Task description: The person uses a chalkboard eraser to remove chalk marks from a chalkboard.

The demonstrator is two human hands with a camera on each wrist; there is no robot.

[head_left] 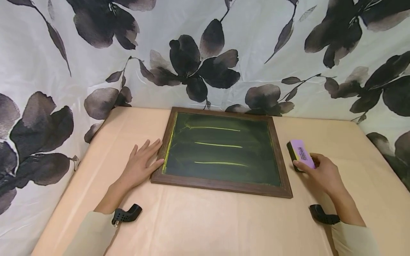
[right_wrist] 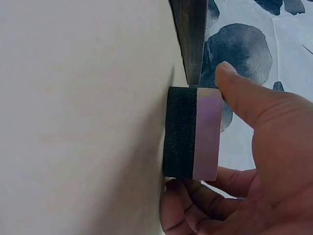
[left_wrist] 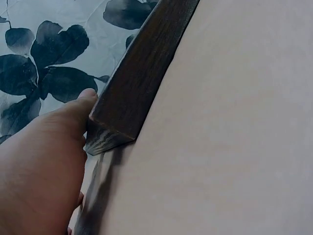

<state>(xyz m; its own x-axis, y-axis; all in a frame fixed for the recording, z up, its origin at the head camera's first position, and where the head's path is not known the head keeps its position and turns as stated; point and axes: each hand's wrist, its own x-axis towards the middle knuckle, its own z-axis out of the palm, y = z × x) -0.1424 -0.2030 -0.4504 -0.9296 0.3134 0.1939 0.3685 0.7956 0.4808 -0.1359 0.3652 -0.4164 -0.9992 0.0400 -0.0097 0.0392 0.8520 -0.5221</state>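
I have the eraser (head_left: 301, 152) pinched in my right grip (head_left: 325, 175), just right of the chalkboard (head_left: 221, 175), long axis roughly along that edge, while my left grip (head_left: 140, 160), fingers spread, touches the opposite side.

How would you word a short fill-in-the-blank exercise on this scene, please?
The chalkboard bears ____ long, roughly horizontal yellow lines.
The left hand touches the frame on the chalkboard's ____ side.
The right hand grips an eraser to the ____ of the chalkboard.

Missing words: three; left; right.
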